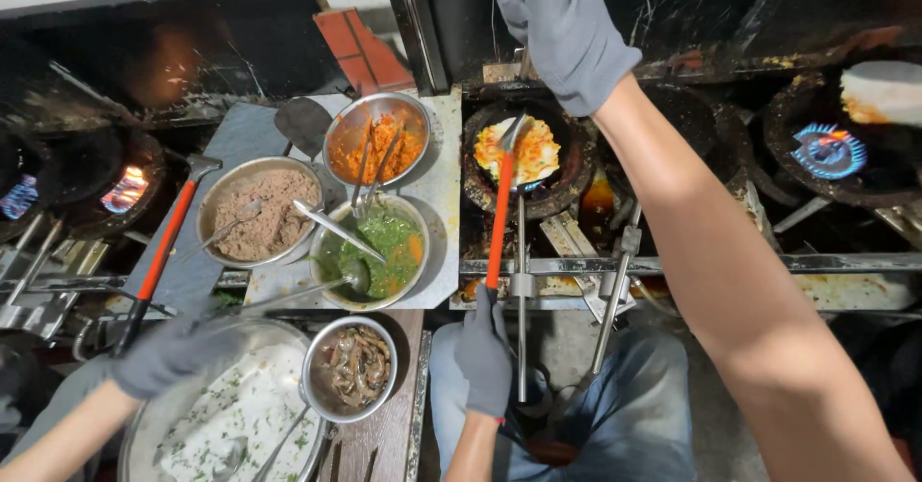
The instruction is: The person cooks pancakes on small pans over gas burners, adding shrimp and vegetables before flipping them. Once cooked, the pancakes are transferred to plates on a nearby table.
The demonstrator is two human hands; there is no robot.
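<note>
My left hand (483, 352) clamps the orange-handled spatula (499, 204), blade inside the pan (576, 170) rim. My right hand (562, 31) is beyond the pan's far edge, grip indeterminate.

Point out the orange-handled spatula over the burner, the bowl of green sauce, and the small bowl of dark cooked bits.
orange-handled spatula (498, 218): head view, middle of its orange handle.
green sauce bowl (420, 269): head view, right rim.
small bowl of dark bits (314, 392): head view, left rim.

5 metal bowls (377, 138) with food; 3 gloved hands (483, 352); 2 red-handled spatulas (498, 215); 3 lit burners (828, 150); 1 pan (567, 170) with omelette (519, 153).
</note>
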